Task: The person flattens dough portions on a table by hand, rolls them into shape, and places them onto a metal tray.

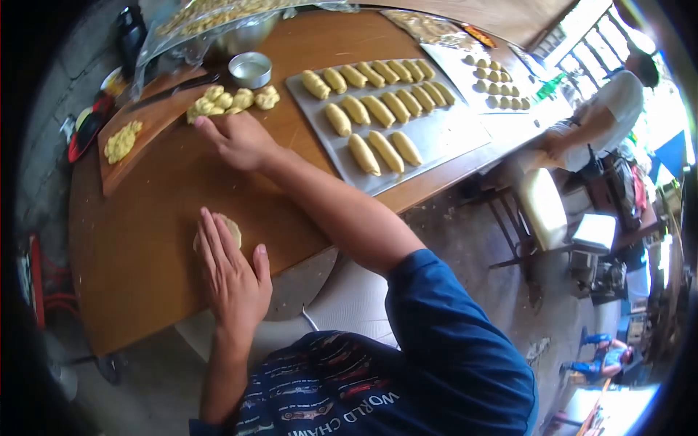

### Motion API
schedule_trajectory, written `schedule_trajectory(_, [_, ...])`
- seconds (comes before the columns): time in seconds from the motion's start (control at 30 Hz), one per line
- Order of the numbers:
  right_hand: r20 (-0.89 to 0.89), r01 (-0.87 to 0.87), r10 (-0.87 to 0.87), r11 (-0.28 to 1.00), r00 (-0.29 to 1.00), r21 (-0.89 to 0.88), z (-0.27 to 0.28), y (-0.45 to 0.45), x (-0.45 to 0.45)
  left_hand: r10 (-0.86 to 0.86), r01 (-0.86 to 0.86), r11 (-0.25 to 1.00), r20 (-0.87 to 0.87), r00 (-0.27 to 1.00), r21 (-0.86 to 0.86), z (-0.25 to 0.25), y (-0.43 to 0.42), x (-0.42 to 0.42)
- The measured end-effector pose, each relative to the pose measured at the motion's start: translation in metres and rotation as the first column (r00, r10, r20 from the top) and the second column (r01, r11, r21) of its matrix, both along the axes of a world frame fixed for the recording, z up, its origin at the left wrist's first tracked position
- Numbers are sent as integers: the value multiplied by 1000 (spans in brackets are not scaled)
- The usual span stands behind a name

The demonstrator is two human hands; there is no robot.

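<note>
My left hand (234, 276) lies flat, fingers stretched out, over a flattened round of pale dough (231, 229) on the wooden table. Only part of the round's edge shows past the fingers. Farther up, my right hand (243, 142) is at the near edge of a heap of yellow, dough-like lumps (211, 103). Its fingers curl down and are mostly hidden, and the thumb points left. Whatever it grips cannot be made out. More yellow mass (123, 142) sits on a wooden board (149, 116), beside a dark-handled knife (178, 91).
Right of my right arm, a metal tray (443, 138) carries rows of shaped dough rolls. A round metal tin (249, 70) stands behind the lumps. Beyond is a sheet with small dough balls (502, 83). Another person (611, 109) sits at the right, near a chair (542, 211).
</note>
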State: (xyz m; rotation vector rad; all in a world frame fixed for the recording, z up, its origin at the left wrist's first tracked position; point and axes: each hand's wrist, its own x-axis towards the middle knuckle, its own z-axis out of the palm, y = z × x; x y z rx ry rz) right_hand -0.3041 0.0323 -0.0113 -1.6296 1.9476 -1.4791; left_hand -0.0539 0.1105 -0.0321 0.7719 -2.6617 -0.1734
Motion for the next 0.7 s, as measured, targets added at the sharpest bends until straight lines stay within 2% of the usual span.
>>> schedule_trajectory(0.07, [35, 9, -12, 997, 999, 77, -3, -3, -4, 4, -5, 1000, 60, 998, 13, -1, -1, 4])
schedule_trajectory(0.2, [7, 27, -28, 994, 1000, 104, -5, -3, -7, 14, -14, 1000, 61, 998, -2, 0, -1, 3])
schedule_trajectory(0.27, [-68, 105, -97, 986, 993, 127, -4, 0, -5, 22, -22, 1000, 46, 999, -8, -3, -1, 1])
schedule_trajectory(0.33, [41, 55, -61, 990, 997, 131, -9, -4, -8, -10, 10, 1000, 6, 1000, 11, -5, -6, 3])
schedule_trajectory(0.4, [50, 85, -93, 985, 994, 151, -10, -4, -6, -27, 29, 999, -41, 999, 33, -7, -10, 5])
schedule_trajectory(0.43, [27, 92, -102, 965, 994, 245, -9, -6, -10, -28, 29, 999, -47, 998, 19, -8, -12, 7])
schedule_trajectory(0.47, [107, 79, -97, 983, 989, 165, -15, -6, -6, -34, 35, 999, -54, 998, 5, -8, -13, 9])
schedule_trajectory(0.53, [73, 35, -46, 990, 996, 137, -19, -8, -9, -31, 28, 999, -104, 994, -30, -4, -10, 10])
schedule_trajectory(0.57, [41, 25, -32, 989, 999, 145, -19, -9, -11, -27, 34, 998, -140, 990, 50, -12, -9, 9])
schedule_trajectory(0.7, [15, 32, -34, 988, 999, 152, -5, 0, -2, 27, -27, 1000, -12, 1000, -12, -11, -6, 3])
